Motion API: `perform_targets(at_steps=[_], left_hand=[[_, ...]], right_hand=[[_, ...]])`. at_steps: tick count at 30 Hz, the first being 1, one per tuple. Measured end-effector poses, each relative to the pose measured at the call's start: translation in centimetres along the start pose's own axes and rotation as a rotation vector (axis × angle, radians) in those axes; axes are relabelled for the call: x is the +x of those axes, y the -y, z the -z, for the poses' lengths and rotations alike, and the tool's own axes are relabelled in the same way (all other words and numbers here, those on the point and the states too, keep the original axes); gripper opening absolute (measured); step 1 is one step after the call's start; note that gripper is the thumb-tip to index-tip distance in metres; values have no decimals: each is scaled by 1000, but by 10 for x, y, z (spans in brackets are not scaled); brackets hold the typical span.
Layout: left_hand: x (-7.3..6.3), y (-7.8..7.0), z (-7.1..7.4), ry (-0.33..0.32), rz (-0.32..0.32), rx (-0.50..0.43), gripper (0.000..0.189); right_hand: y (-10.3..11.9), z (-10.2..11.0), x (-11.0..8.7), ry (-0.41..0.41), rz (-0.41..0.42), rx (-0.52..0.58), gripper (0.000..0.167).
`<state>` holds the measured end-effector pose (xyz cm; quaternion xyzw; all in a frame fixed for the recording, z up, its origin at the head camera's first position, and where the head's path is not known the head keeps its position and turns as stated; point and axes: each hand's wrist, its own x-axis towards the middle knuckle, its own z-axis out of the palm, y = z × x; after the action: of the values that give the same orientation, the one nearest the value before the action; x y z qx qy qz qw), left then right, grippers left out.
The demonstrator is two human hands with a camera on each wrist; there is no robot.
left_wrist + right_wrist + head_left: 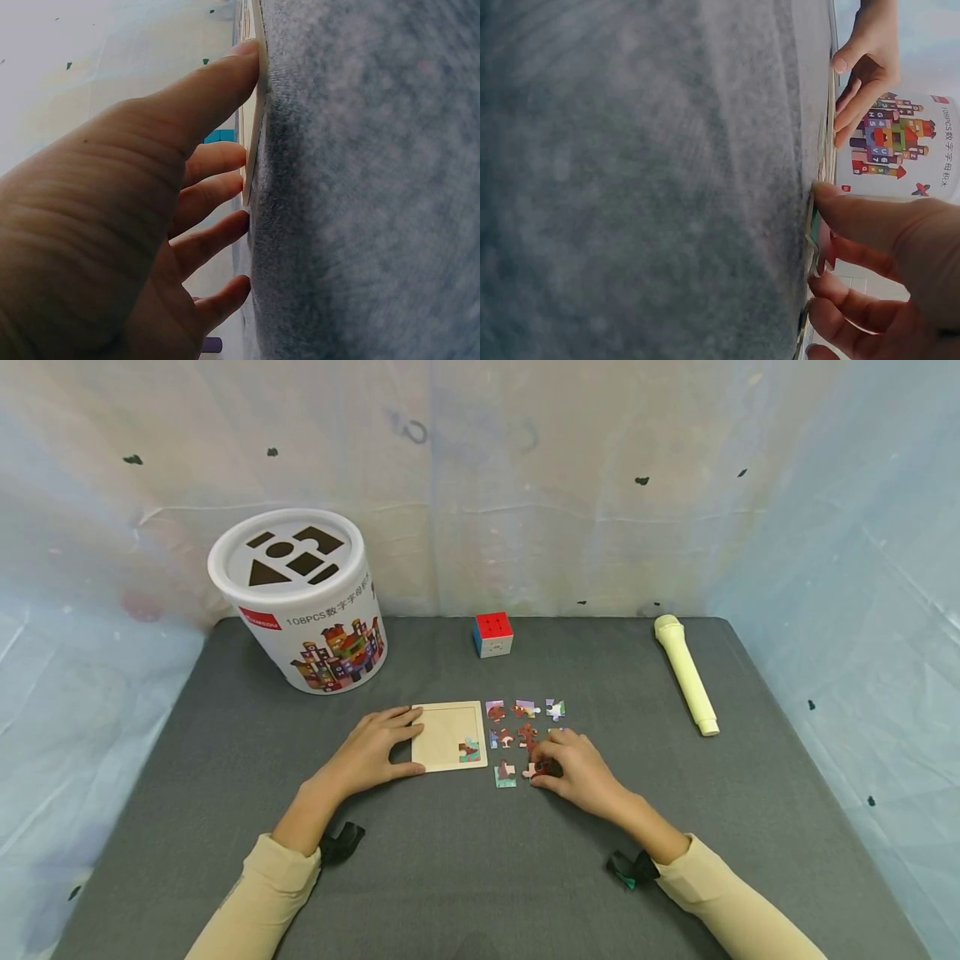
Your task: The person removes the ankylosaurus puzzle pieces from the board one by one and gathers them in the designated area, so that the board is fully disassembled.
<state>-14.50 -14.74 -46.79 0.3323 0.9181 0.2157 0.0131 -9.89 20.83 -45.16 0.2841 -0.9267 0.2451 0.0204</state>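
Observation:
A square wooden puzzle tray (438, 731) lies on the table, with one jigsaw piece (469, 750) in its near right corner. My left hand (378, 747) rests at the tray's left side, thumb on the near left corner and fingers spread along the edge. Right of the tray, several loose jigsaw pieces (506, 773) lie in rough rows. My right hand (576, 772) pinches a red-brown puzzle piece (537, 769) in the near row between thumb and fingers. In the right wrist view that piece is low at the table and partly covered by the fingers.
A large white block bucket (300, 610) with shaped holes in its lid stands at the back left. Behind the pieces sits a puzzle cube (493, 636) with a red top. A pale yellow microphone-shaped stick (686, 675) lies at the right. Plastic sheeting surrounds the grey table (480, 868).

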Motion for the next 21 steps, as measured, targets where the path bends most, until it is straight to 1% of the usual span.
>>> perform_targets(at_steps=[3, 11, 21], left_hand=[[0, -1, 1, 12, 8, 2, 75], [0, -1, 1, 21, 14, -4, 74], [0, -1, 1, 20, 16, -4, 73]], right_hand=[[1, 0, -1, -12, 17, -47, 24], [0, -2, -1, -42, 79, -86, 28], [-3, -3, -1, -39, 83, -86, 25]])
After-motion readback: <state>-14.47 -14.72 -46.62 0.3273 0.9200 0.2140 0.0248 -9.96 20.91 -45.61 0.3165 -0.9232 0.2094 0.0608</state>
